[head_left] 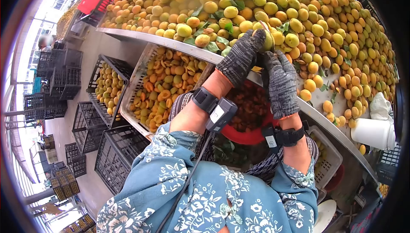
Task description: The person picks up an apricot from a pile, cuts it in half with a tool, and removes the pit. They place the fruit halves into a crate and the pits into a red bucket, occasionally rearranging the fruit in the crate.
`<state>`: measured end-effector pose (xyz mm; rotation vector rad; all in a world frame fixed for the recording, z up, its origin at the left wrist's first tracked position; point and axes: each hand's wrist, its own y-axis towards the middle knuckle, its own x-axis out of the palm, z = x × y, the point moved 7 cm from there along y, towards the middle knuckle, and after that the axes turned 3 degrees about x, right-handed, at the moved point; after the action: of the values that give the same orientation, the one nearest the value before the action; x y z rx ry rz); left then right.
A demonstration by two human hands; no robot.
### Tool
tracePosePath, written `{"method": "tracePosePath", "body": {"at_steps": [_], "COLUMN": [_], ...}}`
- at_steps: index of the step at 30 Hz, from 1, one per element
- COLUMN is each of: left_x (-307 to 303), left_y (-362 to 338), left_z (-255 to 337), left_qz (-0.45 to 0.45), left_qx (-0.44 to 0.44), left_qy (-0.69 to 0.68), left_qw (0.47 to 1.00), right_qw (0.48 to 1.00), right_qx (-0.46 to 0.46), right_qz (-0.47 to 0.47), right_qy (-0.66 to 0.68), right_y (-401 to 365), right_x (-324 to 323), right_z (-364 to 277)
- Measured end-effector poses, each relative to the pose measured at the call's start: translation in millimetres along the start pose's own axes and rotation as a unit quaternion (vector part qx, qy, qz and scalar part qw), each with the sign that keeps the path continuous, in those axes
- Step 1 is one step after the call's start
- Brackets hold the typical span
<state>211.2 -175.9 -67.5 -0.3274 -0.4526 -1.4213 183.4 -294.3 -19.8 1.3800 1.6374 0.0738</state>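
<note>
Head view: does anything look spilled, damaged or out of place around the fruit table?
Nothing stands out. Apricots lie heaped on the table with loose leaves among them, cut halves fill the white tray, and the left hand grips one apricot at the edge.

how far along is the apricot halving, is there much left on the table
Done: the tray below the table is largely filled with halved apricots, and the red basin holds dark scraps. In hand: the left hand grips one apricot at the table edge, the right hand against it. Left: a huge pile of whole apricots covers the table, so most remains.
</note>
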Motion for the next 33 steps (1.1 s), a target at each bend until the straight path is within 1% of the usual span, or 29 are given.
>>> {"method": "tracePosePath", "body": {"at_steps": [1,2,3,4,6,7,8,10,11,12,13,14,15,16,17,18,19,20,21,22,23,24,25,26,27,28,29,31,33], "left_x": [-3.5,-3.5,3.2,8.8,6.4,-5.0,-8.1,-9.4,-7.8,-6.4,-3.8,-0.4,2.2,7.0,10.9,11.6,12.9,13.8,9.6,0.7,-3.8,-3.3,-2.1,-1.5,-2.8,-6.1,-7.5,-7.7,1.5], "left_y": [-1.7,-4.0,-6.3,-8.9,-6.8,-0.8,0.9,-1.1,-2.8,-2.4,-1.8,-2.3,-4.9,-9.8,-12.9,-13.5,-13.9,-13.4,-11.6,-7.7,-5.2,-5.1,-4.9,-5.1,-4.9,-3.6,-3.8,-2.5,-7.0], "left_z": [-3.7,1.2,6.6,8.7,1.6,-3.2,5.3,1.7,1.2,2.3,-1.4,-2.9,-1.6,-3.6,-5.1,-4.3,-2.9,-1.4,-2.5,-0.7,2.4,2.0,2.2,2.4,1.5,8.4,15.7,7.6,10.5], "left_qz": [-0.003,0.000,-0.018,-0.036,-0.039,-0.020,-0.001,0.007,0.015,0.016,0.024,0.032,0.032,0.033,0.033,0.033,0.023,0.011,0.010,0.001,-0.008,-0.007,-0.007,-0.008,-0.007,-0.008,-0.010,0.010,0.029], "left_qx": [-0.026,-0.027,-0.059,-0.089,-0.087,-0.027,0.033,0.004,-0.026,-0.025,-0.047,-0.068,-0.068,-0.090,-0.112,-0.113,-0.116,-0.118,-0.118,-0.079,-0.039,-0.039,-0.036,-0.033,-0.033,0.026,0.086,0.076,0.064], "left_qy": [-0.021,-0.022,-0.078,-0.133,-0.135,-0.068,0.000,-0.061,-0.124,-0.122,-0.192,-0.260,-0.260,-0.274,-0.289,-0.289,-0.259,-0.228,-0.229,-0.151,-0.073,-0.074,-0.099,-0.123,-0.123,-0.032,0.061,0.055,0.047], "left_qw": [0.999,0.999,0.995,0.986,0.986,0.997,0.999,0.998,0.992,0.992,0.980,0.963,0.963,0.957,0.950,0.950,0.959,0.966,0.966,0.985,0.997,0.996,0.994,0.992,0.992,0.999,0.994,0.996,0.996], "right_qw": [1.000,0.972,0.888,0.888,0.961,0.985,0.985,0.996,0.996,0.974,0.928,0.927,0.984,0.999,0.999,0.986,0.939,0.939,0.873,0.785,0.786,0.963,0.992,0.992,0.990,0.922,0.922,0.994,0.996], "right_qx": [0.002,0.166,0.321,0.322,0.170,0.116,0.115,0.066,0.066,0.155,0.241,0.241,0.109,-0.028,-0.028,0.106,0.236,0.236,0.355,0.464,0.463,0.211,-0.074,-0.073,0.105,0.276,0.275,0.027,0.026], "right_qz": [-0.002,-0.029,-0.054,-0.057,-0.012,-0.004,-0.004,-0.053,-0.052,-0.050,-0.048,-0.048,-0.034,-0.018,-0.018,-0.046,-0.073,-0.072,-0.078,-0.083,-0.083,-0.047,-0.004,-0.005,-0.062,-0.115,-0.114,-0.084,-0.070], "right_qy": [-0.001,0.166,0.323,0.324,0.217,0.130,0.131,0.023,0.024,0.155,0.281,0.282,0.139,-0.010,-0.010,0.117,0.240,0.239,0.325,0.402,0.401,0.159,-0.107,-0.106,0.072,0.246,0.247,0.063,0.038], "right_y": [1.2,1.6,-7.3,-9.3,-2.8,-2.8,-2.7,-2.4,-3.1,-6.9,-12.9,-15.1,-11.4,-11.7,-11.2,-11.6,-17.1,-11.7,-11.4,-18.2,-21.6,-5.9,-7.5,-9.9,-12.7,-23.5,-23.9,-14.1,-10.0], "right_x": [-1.4,2.5,14.9,16.8,3.1,0.6,-0.7,2.3,4.3,9.8,17.8,19.2,11.0,8.3,10.0,16.2,24.8,18.5,16.0,19.6,20.8,0.6,-4.5,-3.5,3.7,17.9,19.1,11.0,13.4], "right_z": [-3.9,12.7,26.3,26.4,14.1,8.8,7.7,-2.8,-4.1,6.2,16.1,20.0,11.0,-3.1,-1.9,17.2,33.1,27.4,28.4,30.0,36.9,27.9,-2.5,-3.6,17.5,34.6,35.0,5.8,6.7]}}
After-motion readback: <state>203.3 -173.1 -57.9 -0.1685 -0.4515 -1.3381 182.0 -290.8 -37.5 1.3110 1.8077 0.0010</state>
